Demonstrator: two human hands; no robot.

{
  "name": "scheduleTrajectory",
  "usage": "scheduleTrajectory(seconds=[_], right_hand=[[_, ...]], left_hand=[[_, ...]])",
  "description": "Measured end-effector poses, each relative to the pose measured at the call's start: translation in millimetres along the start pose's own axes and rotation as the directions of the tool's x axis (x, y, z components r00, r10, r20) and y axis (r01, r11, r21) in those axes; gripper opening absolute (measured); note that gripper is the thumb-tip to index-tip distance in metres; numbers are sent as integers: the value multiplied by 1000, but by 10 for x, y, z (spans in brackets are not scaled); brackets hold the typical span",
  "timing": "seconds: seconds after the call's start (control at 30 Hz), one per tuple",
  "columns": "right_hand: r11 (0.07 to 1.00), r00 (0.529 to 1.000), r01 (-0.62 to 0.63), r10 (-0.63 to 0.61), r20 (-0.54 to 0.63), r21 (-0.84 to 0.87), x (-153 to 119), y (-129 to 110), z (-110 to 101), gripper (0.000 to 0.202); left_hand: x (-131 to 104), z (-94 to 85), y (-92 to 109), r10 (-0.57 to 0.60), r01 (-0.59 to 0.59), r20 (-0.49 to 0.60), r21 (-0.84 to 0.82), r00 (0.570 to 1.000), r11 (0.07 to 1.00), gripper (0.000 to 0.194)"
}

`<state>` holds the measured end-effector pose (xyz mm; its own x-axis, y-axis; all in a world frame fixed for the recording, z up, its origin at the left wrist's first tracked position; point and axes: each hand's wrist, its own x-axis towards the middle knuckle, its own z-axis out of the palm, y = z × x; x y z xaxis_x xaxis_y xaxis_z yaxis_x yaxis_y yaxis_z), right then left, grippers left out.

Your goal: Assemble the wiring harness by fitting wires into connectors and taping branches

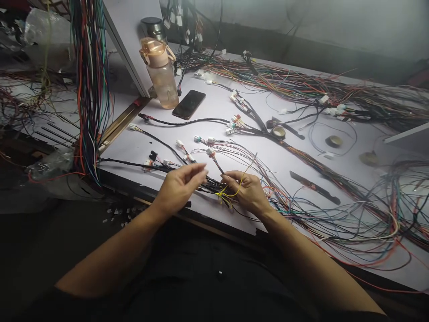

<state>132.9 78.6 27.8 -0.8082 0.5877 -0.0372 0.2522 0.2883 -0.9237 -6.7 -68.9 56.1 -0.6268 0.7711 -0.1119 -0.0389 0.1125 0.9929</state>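
right hand (246,191): thumb and forefinger pinching a dark wire branch (219,167)
left hand (179,187): thumb and fingertips nearly meeting; cannot tell whether anything sits between
forearms: angled inward from the near edge
white connector (210,153): on the branch's far end, beyond the right fingertips
yellow wire (221,194): knotted around the bundle beside the right hand

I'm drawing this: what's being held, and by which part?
The right hand pinches a wire branch behind its white connector; I can't tell about the left hand.
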Motion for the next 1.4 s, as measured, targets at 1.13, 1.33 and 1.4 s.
scheduleTrajectory(seconds=[1.13, 1.33, 1.4], right_hand=[[905, 951, 265, -302, -63, -332, 51, 35, -11, 24], [997, 998, 61, -61, -16, -39, 109, -29, 46, 28], [997, 999, -20, 17, 34, 71, 109, -31, 27, 34]], left_hand=[[617, 391, -201, -123, 114, -22, -249, 992, 962, 27], [589, 289, -111, -159, 191, 127, -301, 979, 934, 22], [609, 239, -94, -167, 238, 225, -339, 960, 910, 30]])
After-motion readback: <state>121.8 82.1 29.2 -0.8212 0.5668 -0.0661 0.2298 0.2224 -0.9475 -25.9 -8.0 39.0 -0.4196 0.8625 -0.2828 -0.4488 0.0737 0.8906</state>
